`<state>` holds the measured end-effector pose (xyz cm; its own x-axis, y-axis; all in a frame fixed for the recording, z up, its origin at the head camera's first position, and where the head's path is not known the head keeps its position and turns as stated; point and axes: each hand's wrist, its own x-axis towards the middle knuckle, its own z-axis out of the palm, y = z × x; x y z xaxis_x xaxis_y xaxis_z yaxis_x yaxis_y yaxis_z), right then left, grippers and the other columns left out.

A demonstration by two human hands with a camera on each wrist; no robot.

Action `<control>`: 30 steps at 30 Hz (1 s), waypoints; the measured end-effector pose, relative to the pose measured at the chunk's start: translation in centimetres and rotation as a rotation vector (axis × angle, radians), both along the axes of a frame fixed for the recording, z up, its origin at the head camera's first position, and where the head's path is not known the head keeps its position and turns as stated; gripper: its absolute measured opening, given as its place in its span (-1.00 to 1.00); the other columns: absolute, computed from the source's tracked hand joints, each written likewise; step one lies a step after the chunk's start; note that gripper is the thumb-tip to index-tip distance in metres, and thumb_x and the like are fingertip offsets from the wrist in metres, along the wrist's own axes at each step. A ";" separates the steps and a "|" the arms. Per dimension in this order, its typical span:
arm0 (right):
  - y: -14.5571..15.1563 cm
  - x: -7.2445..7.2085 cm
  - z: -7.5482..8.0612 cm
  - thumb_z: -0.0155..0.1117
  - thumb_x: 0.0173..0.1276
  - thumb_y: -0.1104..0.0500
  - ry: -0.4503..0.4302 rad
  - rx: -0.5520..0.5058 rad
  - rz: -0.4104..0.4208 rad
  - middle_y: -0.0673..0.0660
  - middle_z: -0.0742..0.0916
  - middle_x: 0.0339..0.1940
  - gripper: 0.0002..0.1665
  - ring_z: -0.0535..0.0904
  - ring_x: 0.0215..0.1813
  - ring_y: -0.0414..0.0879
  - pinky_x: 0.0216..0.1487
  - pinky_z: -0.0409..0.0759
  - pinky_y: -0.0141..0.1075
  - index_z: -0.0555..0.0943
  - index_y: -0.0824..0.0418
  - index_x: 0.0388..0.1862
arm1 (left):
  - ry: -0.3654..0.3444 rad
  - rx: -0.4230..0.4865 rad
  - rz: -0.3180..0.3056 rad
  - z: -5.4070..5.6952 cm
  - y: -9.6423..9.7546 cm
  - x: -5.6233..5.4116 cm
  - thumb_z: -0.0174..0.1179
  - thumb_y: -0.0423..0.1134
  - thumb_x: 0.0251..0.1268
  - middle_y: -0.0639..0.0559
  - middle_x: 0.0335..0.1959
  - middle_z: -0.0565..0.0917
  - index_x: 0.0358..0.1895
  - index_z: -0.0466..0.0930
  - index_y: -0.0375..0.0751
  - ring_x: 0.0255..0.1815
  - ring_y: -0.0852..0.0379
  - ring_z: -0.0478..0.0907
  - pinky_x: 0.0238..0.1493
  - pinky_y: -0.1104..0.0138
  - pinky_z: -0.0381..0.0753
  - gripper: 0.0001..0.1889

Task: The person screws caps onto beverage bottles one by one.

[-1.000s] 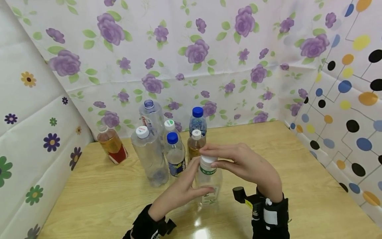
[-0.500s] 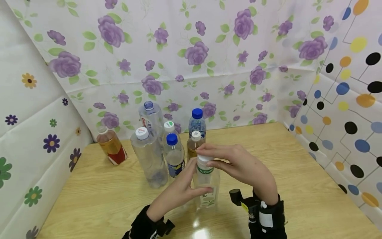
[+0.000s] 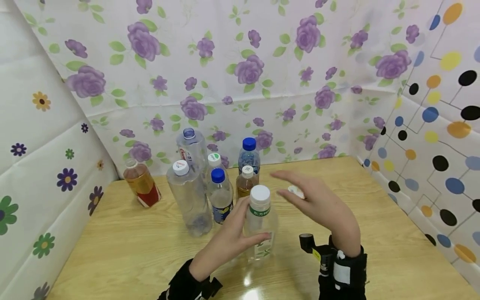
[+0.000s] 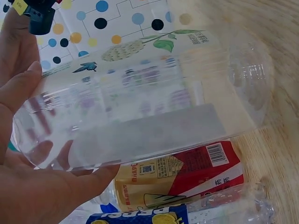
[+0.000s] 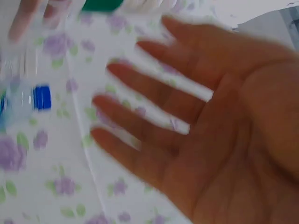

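My left hand (image 3: 238,239) grips a clear plastic bottle (image 3: 258,225) with a white cap (image 3: 260,194) and a green neck band. The bottle stands upright at the front of the bottle group. In the left wrist view, fingers and thumb wrap the bottle's shoulder, and its printed label (image 4: 124,50) shows. Right of the cap, my right hand (image 3: 318,202) hovers apart from it. Its palm is bare and its fingers are spread in the right wrist view. Partly hidden by that hand is a small white thing (image 3: 296,191).
To the left stand a tall clear bottle (image 3: 189,200), a blue-capped bottle (image 3: 220,198) and an uncapped bottle (image 3: 193,148). Behind my bottle are a brown drink bottle (image 3: 245,183) and another blue-capped one (image 3: 249,158). A red-and-gold labelled bottle (image 3: 142,183) leans at far left. Patterned cloths border the wooden table (image 3: 131,250).
My right hand has come off the white cap and moved right, its fingers now spread. The left hand still holds the bottle in the same place.
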<state>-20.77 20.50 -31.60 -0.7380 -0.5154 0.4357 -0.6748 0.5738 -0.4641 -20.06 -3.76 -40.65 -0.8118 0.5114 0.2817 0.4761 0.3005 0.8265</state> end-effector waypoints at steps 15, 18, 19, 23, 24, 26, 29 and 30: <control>2.4 -1.2 -0.8 0.16 0.61 0.10 -0.208 0.101 -0.373 0.33 0.55 0.39 -0.41 0.49 0.33 0.34 0.24 0.51 0.27 0.38 0.26 0.51 | 0.102 -0.062 0.119 0.0 1.7 -1.3 0.42 0.09 0.24 -0.06 0.48 0.26 0.58 0.03 -0.05 0.45 0.01 0.29 0.41 0.00 0.43 -0.03; 2.2 -1.3 -0.8 0.16 0.60 0.10 -0.218 0.092 -0.370 0.33 0.55 0.40 -0.42 0.49 0.34 0.33 0.25 0.50 0.26 0.38 0.27 0.51 | 0.098 -0.063 0.127 0.2 1.6 -1.1 0.46 0.07 0.20 -0.11 0.50 0.22 0.59 0.00 -0.11 0.49 -0.06 0.24 0.43 -0.07 0.38 0.03; 2.1 -1.4 -0.7 0.16 0.61 0.11 -0.219 0.090 -0.370 0.33 0.54 0.41 -0.42 0.49 0.34 0.33 0.25 0.50 0.26 0.38 0.27 0.51 | 0.094 -0.064 0.129 0.4 1.5 -0.9 0.47 0.06 0.19 -0.12 0.52 0.20 0.60 -0.03 -0.12 0.51 -0.08 0.21 0.45 -0.08 0.36 0.05; 2.0 -1.4 -0.7 0.16 0.60 0.11 -0.224 0.085 -0.371 0.33 0.53 0.41 -0.41 0.46 0.36 0.33 0.28 0.48 0.27 0.38 0.27 0.51 | 0.116 -0.060 0.142 1.4 1.1 -0.2 0.48 0.02 0.19 -0.15 0.59 0.07 0.65 -0.17 -0.10 0.57 -0.12 0.12 0.49 -0.11 0.28 0.14; 2.0 -1.3 -0.7 0.16 0.60 0.10 -0.227 0.085 -0.372 0.33 0.53 0.41 -0.41 0.46 0.37 0.33 0.28 0.48 0.27 0.38 0.27 0.51 | 0.136 -0.059 0.144 1.7 0.9 0.1 0.48 0.01 0.20 -0.15 0.61 0.04 0.66 -0.21 -0.06 0.58 -0.11 0.10 0.50 -0.09 0.28 0.15; 2.0 -1.3 -0.7 0.15 0.61 0.10 -0.237 0.086 -0.374 0.33 0.53 0.42 -0.42 0.45 0.38 0.33 0.29 0.47 0.27 0.38 0.27 0.51 | 0.200 -0.047 0.141 2.4 0.6 0.6 0.47 -0.03 0.23 -0.15 0.61 0.02 0.66 -0.27 0.00 0.57 -0.08 0.11 0.46 -0.04 0.35 0.16; 2.0 -1.3 -0.8 0.15 0.61 0.10 -0.253 0.089 -0.373 0.32 0.53 0.42 -0.42 0.44 0.39 0.33 0.29 0.47 0.27 0.38 0.27 0.51 | 0.347 -0.034 0.146 3.6 0.0 1.5 0.43 -0.08 0.30 -0.15 0.58 0.07 0.65 -0.25 0.02 0.54 -0.05 0.16 0.40 0.05 0.43 0.09; 2.0 -1.3 -0.8 0.14 0.61 0.10 -0.257 0.090 -0.371 0.32 0.53 0.43 -0.42 0.44 0.39 0.33 0.30 0.47 0.26 0.38 0.27 0.51 | 0.402 -0.023 0.151 4.0 -0.2 1.8 0.38 -0.06 0.35 -0.16 0.57 0.10 0.65 -0.20 -0.01 0.53 -0.06 0.17 0.40 0.05 0.42 0.02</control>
